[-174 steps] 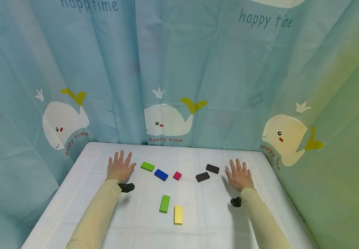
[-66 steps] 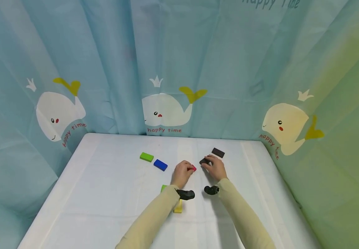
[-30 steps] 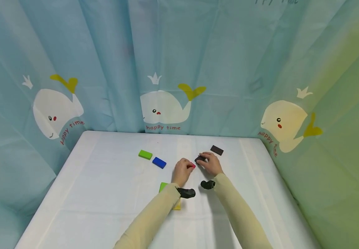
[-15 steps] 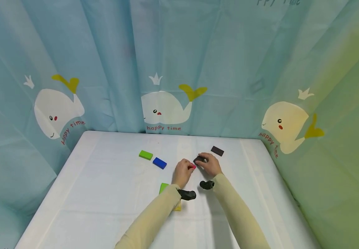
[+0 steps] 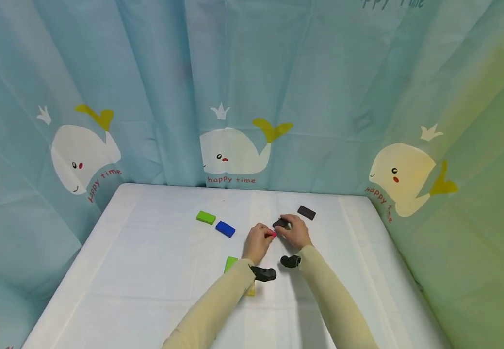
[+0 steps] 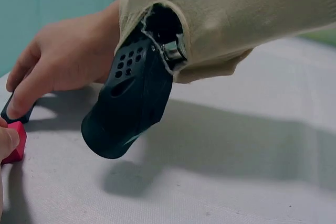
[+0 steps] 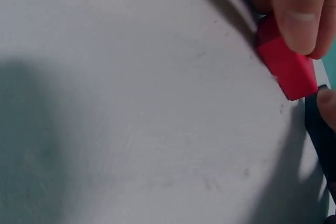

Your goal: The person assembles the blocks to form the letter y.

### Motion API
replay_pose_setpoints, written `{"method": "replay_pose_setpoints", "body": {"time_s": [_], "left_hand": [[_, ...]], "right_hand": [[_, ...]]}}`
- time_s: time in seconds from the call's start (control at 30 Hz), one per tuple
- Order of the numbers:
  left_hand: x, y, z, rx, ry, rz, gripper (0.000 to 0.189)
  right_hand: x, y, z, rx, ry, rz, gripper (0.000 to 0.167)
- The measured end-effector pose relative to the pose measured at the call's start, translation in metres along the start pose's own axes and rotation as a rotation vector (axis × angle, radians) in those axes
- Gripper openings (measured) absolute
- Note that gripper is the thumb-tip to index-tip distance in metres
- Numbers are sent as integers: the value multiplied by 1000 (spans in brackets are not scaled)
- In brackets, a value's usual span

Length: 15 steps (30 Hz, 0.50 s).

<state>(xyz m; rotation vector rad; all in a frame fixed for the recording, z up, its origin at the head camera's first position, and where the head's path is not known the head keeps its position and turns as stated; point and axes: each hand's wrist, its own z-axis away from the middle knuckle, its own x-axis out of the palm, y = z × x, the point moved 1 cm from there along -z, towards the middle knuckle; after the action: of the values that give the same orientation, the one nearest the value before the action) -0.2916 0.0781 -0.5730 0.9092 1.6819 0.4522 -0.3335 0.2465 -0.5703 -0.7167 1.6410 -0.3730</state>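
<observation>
Near the middle of the table, my left hand pinches a small red block between thumb and fingers. Just to its right, my right hand grips a black rectangular block, partly covered by the fingers. In the right wrist view, a corner of the red block lies right up against the end of the black block; whether they touch I cannot tell. The left wrist view shows the right hand behind the red block.
A second black block lies beyond the right hand. To the left are a green block and a blue block. The left forearm partly hides another green block and a yellow block. A curtain hangs behind the white table.
Both hands, flat at the table's sides at first, have come to the middle and taken hold of the red and black blocks. The red block moved right. Within the last second, little differs.
</observation>
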Motion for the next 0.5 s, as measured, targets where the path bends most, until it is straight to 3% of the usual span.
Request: {"method": "replay_pose_setpoints", "body": {"time_s": [0.13,0.5], "left_hand": [[1,0,0,1,6,-4,5],[4,-4,0,32,22,2,6]], "right_hand": [[-4,-4,0,-47,29,-38,50],[-3,-1,4,-68,-39,-34,45]]}}
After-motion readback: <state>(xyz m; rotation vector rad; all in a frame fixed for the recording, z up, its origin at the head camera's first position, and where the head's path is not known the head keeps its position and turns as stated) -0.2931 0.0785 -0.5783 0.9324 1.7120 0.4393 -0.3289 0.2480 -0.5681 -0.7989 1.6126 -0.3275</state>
